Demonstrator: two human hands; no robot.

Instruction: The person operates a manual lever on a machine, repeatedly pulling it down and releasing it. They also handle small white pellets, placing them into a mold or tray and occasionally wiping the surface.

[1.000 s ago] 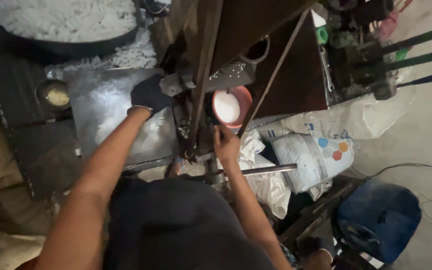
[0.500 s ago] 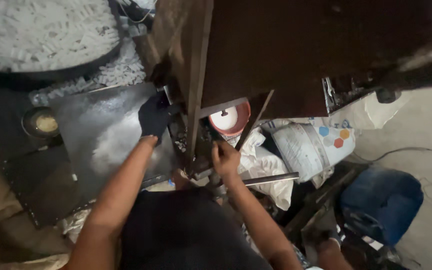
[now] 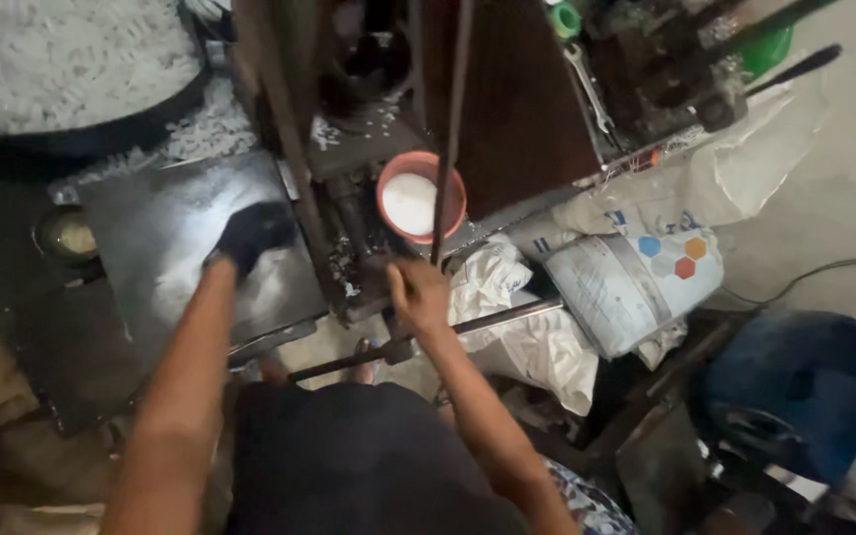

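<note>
Head view: the gloved left hand (image 3: 248, 236) lies flat on the dusty metal sheet (image 3: 165, 213), fingers closed together; the bare right hand (image 3: 418, 294) is clamped on the machine's thin rod (image 3: 448, 129). The red bowl (image 3: 421, 196) of white powder sits just beyond — part full, work apparently midway.

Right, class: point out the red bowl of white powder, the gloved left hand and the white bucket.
red bowl (image 3: 451, 185), head view, right rim.
left hand (image 3: 250, 235), head view, back of the dark glove.
white bucket (image 3: 614, 289), head view, side wall.
</note>
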